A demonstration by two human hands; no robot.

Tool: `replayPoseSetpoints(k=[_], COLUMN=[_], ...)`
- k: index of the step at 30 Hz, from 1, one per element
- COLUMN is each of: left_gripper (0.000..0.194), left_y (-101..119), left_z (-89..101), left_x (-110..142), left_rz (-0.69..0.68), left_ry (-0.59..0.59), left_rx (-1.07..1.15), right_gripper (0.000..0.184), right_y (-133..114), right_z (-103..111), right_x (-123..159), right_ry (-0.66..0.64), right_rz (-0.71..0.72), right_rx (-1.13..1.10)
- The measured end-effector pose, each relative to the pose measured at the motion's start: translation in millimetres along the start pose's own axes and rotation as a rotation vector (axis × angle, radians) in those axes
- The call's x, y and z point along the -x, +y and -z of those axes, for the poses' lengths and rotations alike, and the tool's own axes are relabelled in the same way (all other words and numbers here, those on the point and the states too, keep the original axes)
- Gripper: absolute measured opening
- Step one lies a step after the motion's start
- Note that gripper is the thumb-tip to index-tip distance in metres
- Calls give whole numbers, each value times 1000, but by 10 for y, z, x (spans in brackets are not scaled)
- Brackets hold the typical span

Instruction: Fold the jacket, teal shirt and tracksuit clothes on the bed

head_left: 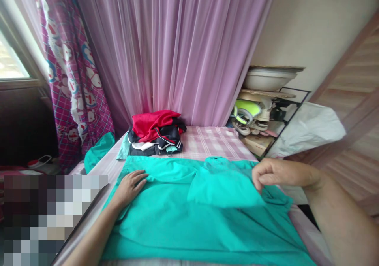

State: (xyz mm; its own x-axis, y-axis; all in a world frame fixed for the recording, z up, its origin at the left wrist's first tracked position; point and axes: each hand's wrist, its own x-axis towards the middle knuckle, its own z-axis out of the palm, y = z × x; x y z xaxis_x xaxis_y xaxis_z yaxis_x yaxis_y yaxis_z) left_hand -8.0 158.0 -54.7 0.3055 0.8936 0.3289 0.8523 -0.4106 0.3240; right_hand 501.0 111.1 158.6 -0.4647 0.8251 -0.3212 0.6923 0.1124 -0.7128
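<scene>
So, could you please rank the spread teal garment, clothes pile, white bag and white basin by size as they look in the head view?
1. Teal garment
2. Clothes pile and white bag: too alike to rank
3. White basin

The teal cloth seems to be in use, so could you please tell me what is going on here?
A person has the teal cloth spread over a checked cover. The left hand rests on it with fingers apart, while the right hand holds up part of it, fingers curled. Beyond it sits a pile of dark clothes with a red garment on top.
</scene>
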Motion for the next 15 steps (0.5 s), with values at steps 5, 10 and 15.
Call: replayPoseSetpoints(k=[5, 10, 15], left_gripper=[59, 55, 50], left_y=[-7, -1, 46], left_z=[5, 12, 44], left_x=[-18, -21, -15], left_rz=[-6, -11, -10], left_ry=[-1, -18, -20], left_rx=[-2, -13, -27], right_gripper=[56, 58, 72], right_y=[47, 207, 479], right_z=[-97, -619, -1014], right_x=[30, -695, -1160], right_ry=[159, 454, 522], right_rz=[-41, -70, -455], right_rx=[15, 382, 434])
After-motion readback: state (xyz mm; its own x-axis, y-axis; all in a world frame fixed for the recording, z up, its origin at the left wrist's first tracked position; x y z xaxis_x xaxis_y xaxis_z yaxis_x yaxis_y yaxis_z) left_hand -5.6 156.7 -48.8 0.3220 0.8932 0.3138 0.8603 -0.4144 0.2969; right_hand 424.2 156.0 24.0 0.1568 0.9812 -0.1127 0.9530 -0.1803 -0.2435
